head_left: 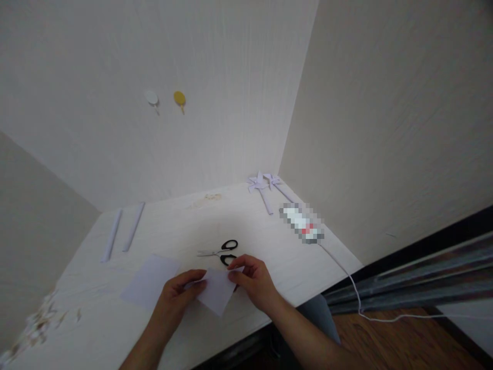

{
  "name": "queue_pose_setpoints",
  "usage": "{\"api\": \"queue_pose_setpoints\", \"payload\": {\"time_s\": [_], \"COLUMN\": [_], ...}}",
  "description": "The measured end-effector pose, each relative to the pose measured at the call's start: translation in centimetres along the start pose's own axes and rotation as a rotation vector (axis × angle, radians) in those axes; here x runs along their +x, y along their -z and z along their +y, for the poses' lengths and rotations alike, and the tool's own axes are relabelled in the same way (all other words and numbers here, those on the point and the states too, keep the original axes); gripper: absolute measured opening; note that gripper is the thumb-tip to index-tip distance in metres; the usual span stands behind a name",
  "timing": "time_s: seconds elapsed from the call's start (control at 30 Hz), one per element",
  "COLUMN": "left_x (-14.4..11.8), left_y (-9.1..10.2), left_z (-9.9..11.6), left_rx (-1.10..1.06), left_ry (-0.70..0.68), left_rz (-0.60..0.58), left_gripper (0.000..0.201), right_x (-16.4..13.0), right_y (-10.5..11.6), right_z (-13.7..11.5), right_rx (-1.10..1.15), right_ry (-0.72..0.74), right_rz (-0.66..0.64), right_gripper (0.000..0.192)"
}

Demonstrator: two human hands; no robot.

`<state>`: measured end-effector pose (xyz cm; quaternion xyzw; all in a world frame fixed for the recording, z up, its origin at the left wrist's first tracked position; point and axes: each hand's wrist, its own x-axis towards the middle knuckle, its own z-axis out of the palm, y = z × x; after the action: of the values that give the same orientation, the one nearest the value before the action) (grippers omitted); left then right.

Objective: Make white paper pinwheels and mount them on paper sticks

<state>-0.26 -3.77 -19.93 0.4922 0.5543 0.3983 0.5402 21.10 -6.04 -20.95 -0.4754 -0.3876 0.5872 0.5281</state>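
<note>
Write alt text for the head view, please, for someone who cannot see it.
Both hands pinch a small pale sheet of paper over a white table, with black-handled scissors just beyond. Two pinwheels lie near the far right corner, two pale tubes at left.

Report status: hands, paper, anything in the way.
Left hand and right hand both pinching paper. One paper corner pointing toward the person. Scissors just beyond, possibly in the way.

White paper piece (217, 294) — thin, plain, largely flat — is pinched at its sides between left hand (176, 297) and right hand (254, 281), one corner pointing toward the near edge of the table (181, 223), just nearside of the scissors (214, 253), tabletop contact unclear.
</note>
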Motion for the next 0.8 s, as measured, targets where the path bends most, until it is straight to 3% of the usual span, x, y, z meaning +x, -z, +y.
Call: {"api": "queue_pose_setpoints", "payload": {"time_s": [0.13,0.33,0.43,0.67,0.8], "left_x": [-0.4,-1.1,-1.6,-3.5,-4.0], "left_y": [0.3,1.2,1.2,1.3,2.1], "left_z": [0.8,2.2,2.6,3.2,3.6], "left_rx": [-0.033,0.011,0.107,0.221,0.206], "left_ry": [0.033,0.043,0.031,-0.013,-0.014], "left_rz": [-0.053,-0.346,-0.422,-0.268,-0.128], "left_gripper": [0.03,0.036,0.034,0.035,0.04], "right_x": [-0.1,-0.8,-1.2,-1.7,-1.2], "right_y": [-0.3,-0.8,-1.0,-2.1,-2.0], "right_z": [0.2,0.5,0.4,0.4,-0.1], "right_rx": [-0.036,-0.17,-0.234,-0.384,-0.505], "right_ry": [0.0,0.027,0.044,0.111,0.157], "right_rz": [0.014,0.0,-0.025,-0.033,0.056], "right_gripper": [0.013,0.009,0.011,0.011,0.015]}}
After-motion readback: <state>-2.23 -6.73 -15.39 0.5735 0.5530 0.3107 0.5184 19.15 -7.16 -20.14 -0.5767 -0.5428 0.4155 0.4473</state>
